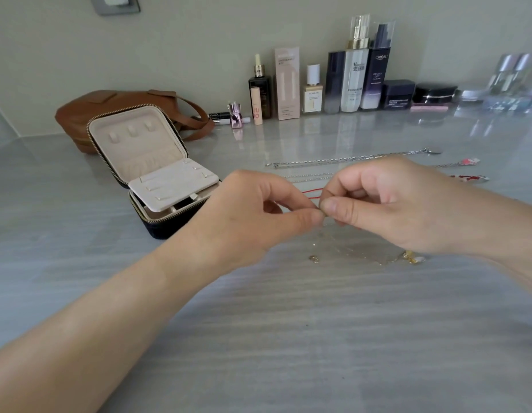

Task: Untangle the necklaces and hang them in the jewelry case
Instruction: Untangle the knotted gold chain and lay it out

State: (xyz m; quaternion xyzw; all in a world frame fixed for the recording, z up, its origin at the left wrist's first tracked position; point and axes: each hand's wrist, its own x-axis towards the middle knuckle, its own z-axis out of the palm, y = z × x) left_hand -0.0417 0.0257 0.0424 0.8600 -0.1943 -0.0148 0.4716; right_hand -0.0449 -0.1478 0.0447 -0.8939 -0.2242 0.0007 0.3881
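Two hands meet over the middle of the table (258,323), and both are pinching. My left hand (258,210) and right hand (393,204) each press thumb to forefinger on the same small tangle (315,199), fingertips almost touching. I judge that closeness is deliberate: holding a snag from both sides lets me tease it apart without dragging the rest.

A loop of red cord (307,192) shows just behind the fingers, and a fine gold chain (357,255) trails down from them onto the table. I cannot tell which strand each pinch actually grips.

Beyond my hands, the silver chains (348,158) lie stretched out side by side with their red-and-white pendants (470,161) at the right end. Laid straight and apart like that, they look sorted and waiting.

The jewelry case (169,222) stands open to my left, its lid (133,150) propped upright so the hooks (132,131) face me within reach. Nothing hangs on them, so I reckon hanging is not yet begun. A brown bag (109,108) sits behind the case, and cosmetic bottles (352,73) line the wall.
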